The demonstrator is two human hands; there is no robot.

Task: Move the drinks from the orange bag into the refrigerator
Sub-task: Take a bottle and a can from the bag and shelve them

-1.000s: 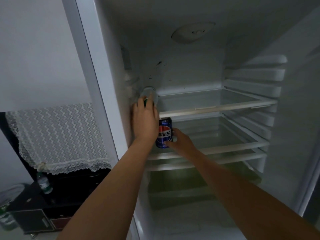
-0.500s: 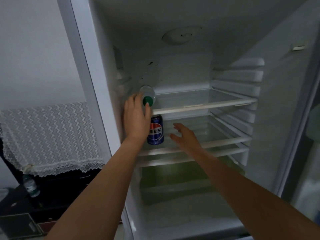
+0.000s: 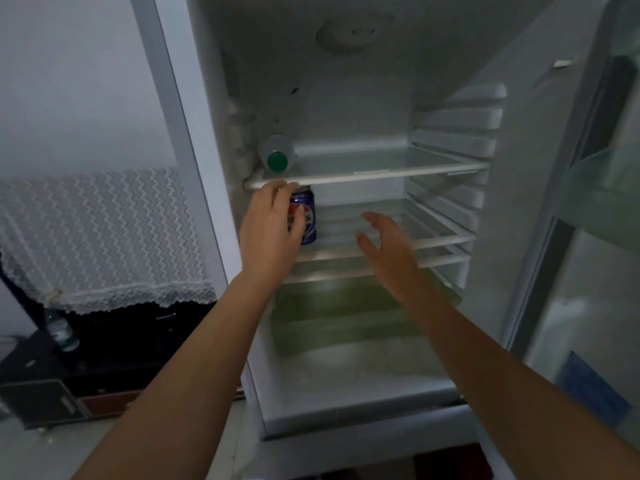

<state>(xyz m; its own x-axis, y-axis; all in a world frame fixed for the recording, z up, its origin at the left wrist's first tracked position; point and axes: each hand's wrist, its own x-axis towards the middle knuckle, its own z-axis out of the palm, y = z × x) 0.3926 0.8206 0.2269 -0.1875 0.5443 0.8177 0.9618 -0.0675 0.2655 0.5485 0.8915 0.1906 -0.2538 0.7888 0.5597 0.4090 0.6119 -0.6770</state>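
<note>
The refrigerator (image 3: 540,140) stands open in front of me. A clear bottle with a green cap (image 3: 277,154) lies on its side at the left end of the upper glass shelf (image 3: 381,174), cap toward me. A blue Pepsi can (image 3: 307,216) stands upright on the shelf below. My left hand (image 3: 270,233) is open in front of the can, covering its left part, fingertips near the upper shelf's rail. My right hand (image 3: 388,251) hovers open to the right of the can, holding nothing. The orange bag is out of view.
The fridge door (image 3: 595,271) hangs open at the right with its shelves. A green crisper drawer (image 3: 346,313) sits under the lower shelves. To the left, a dark cabinet (image 3: 104,358) carries a lace cloth (image 3: 100,237) and a water bottle (image 3: 60,329).
My left hand has let go of the green-capped bottle and dropped below the upper shelf. My right hand released the can and drew back to the right.
</note>
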